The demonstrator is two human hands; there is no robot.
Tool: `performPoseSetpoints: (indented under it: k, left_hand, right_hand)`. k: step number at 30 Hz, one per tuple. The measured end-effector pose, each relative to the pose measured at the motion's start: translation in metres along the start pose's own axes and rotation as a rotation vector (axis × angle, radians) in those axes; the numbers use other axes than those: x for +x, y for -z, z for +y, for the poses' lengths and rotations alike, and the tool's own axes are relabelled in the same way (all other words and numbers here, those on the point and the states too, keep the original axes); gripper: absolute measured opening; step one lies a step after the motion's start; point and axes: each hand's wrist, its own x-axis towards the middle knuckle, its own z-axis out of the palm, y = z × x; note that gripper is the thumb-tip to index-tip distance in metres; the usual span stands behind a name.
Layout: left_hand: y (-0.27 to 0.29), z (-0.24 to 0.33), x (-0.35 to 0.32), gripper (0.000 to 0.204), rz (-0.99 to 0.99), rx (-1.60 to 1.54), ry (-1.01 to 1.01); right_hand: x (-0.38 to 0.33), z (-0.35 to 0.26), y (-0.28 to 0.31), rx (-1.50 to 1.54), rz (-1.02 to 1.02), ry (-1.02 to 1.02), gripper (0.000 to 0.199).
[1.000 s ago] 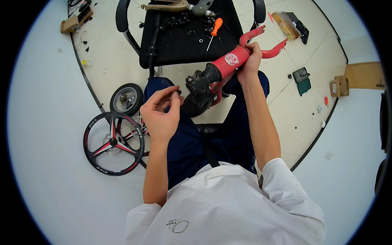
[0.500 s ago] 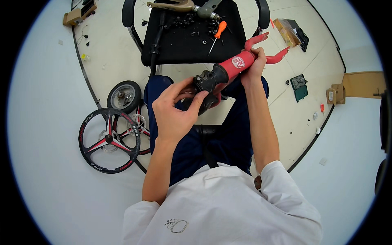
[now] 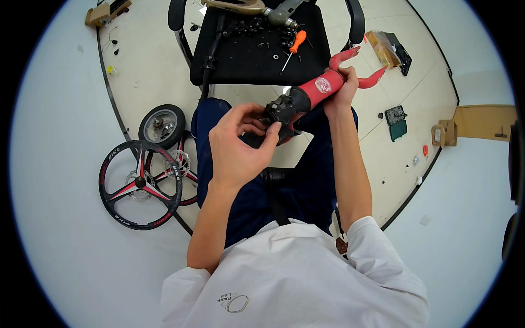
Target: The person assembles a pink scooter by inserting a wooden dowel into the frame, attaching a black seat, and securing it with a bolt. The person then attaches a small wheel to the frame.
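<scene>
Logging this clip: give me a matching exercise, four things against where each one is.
Things:
1. Red fork
2. Screwdriver
3. Spoked wheel
4. Green box

Places:
A. Floor, at the person's left
B. On the black chair
C. Floor, at the person's right
D. Gripped by the right hand

Pairs: 1-D, 2-B, 3-A, 4-C

Bright, even light from overhead fills the room, leaving only soft, faint shadows beneath the black chair (image 3: pixel 262 49). Around that chair everything is sharp; farther out, floor lines bow strongly, and beyond them a black rim rings the view.
</scene>
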Motion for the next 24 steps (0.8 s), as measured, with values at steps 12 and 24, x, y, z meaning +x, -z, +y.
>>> performPoseSetpoints:
  k: [12, 24]
  left_hand:
    - [-0.037, -0.014, -0.002, 0.027, 0.013, -0.023, -0.107]
    - [-0.038, -0.021, 0.003, 0.026, 0.091, -0.095, -0.159]
  right_hand:
    - [0.035, -0.020, 0.041, -0.011, -0.089, -0.023, 0.037]
    - [0.045, -0.019, 0.043, -0.036, -0.181, -0.050, 0.041]
